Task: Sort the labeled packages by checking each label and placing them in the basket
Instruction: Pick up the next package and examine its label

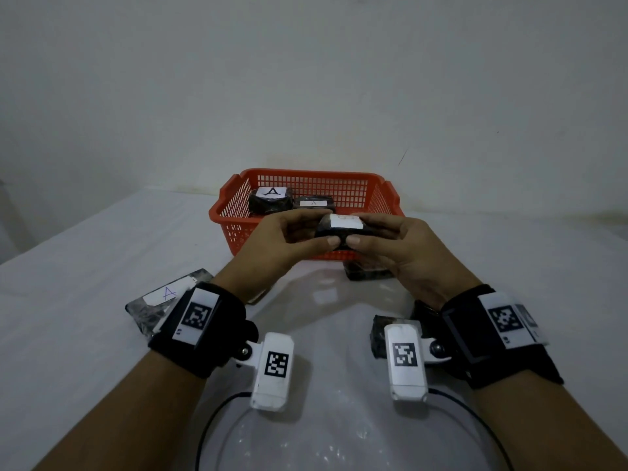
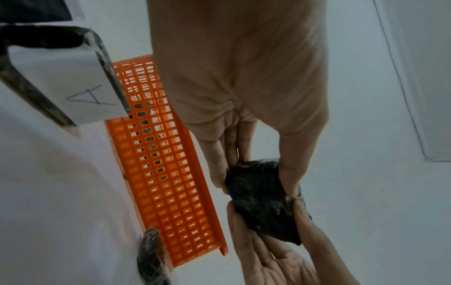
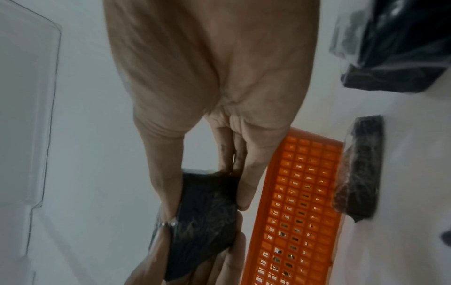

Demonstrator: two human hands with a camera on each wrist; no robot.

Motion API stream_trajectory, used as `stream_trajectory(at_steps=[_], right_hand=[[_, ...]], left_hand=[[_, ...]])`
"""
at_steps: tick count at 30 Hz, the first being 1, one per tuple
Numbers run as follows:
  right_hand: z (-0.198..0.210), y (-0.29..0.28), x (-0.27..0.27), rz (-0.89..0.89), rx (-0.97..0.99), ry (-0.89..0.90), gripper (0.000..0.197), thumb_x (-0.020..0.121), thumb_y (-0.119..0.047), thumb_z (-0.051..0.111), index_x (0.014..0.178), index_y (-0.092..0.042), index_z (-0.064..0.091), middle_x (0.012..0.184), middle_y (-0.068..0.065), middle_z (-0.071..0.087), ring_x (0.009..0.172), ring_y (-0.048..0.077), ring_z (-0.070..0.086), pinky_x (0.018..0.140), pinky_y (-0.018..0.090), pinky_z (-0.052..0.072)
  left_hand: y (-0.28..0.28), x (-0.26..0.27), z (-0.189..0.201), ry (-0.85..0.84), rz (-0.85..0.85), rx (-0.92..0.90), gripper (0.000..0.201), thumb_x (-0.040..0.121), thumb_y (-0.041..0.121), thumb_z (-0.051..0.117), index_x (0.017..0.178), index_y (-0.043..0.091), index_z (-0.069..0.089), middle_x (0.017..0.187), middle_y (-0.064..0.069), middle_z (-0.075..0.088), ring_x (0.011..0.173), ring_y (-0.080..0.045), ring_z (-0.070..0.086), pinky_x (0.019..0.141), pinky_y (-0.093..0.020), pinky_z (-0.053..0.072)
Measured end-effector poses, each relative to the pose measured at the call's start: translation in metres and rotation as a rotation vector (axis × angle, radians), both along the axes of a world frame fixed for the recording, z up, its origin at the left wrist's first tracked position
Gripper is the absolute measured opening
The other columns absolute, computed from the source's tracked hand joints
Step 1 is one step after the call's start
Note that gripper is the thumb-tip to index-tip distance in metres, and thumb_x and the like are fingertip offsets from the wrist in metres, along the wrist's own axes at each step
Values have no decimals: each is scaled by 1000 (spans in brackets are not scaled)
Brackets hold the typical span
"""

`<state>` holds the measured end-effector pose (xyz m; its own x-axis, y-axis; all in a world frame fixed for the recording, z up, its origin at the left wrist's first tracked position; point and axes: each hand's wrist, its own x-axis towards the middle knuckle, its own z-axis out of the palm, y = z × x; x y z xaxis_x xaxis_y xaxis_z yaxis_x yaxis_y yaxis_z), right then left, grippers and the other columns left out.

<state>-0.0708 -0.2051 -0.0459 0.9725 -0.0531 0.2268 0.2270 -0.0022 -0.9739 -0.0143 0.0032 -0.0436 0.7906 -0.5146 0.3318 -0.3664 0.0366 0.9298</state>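
Label check: both hands on one packet in front of the basket.

Thumbs and fingers of the left hand [image 1: 282, 239] and right hand [image 1: 404, 246] pinched a dark packet [image 1: 339, 229] from either side, held above the table [image 1: 85, 239] just before the orange basket [image 1: 238, 202]. Its white label [image 1: 346, 222] faced up (the mark too faint to read). To do this well, tilt the label toward the eyes, keep thumbs off the paper, and grip lightly. Two A-packets [image 1: 271, 198] lay in the basket; another A-packet [image 1: 163, 300] sat by the left wrist.
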Motion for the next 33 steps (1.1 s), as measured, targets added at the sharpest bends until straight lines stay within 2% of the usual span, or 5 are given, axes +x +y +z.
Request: stream_trajectory(at_steps=[7, 14, 22, 28, 33], right_hand=[[3, 4, -1, 97, 79, 10, 43, 75, -13, 77, 118, -14, 73, 112, 5, 81, 106, 19, 77, 86, 30, 62], [7, 13, -5, 23, 187, 62, 28, 90, -7, 70, 119, -7, 73, 113, 10, 80, 103, 22, 78, 82, 26, 63], [14, 29, -4, -46, 330, 203, 26, 101, -19, 64, 124, -7, 70, 113, 14, 80, 103, 27, 78, 73, 31, 65], [36, 13, 13, -180, 354, 299, 14, 98, -8, 60, 109, 0, 64, 104, 19, 73, 90, 32, 73, 66, 39, 67], [73, -12, 55, -248, 186, 329, 4, 96, -7, 59, 97, -4, 62, 102, 20, 67, 84, 31, 68, 71, 41, 63]], left_hand=[[3, 1, 0, -30, -3, -1, 54, 84, 4, 76, 135, 15, 61, 124, 7, 72, 114, 1, 68, 84, -14, 56], [-2, 8, -8, -82, 108, 1, 63, 74, 13, 88, 131, 16, 61, 128, 3, 70, 120, -10, 67, 98, -32, 58], [-12, 4, -12, -100, 266, -6, 70, 63, 27, 96, 122, 20, 58, 120, 9, 69, 112, -3, 66, 94, -25, 58], [-10, 24, 11, -81, 392, 26, 36, 84, 47, 78, 111, 25, 68, 109, 11, 74, 105, -6, 69, 89, -25, 54], [16, 93, 50, -48, 669, 30, 16, 86, 27, 74, 98, 18, 76, 97, 2, 75, 96, -18, 70, 78, -25, 54]])
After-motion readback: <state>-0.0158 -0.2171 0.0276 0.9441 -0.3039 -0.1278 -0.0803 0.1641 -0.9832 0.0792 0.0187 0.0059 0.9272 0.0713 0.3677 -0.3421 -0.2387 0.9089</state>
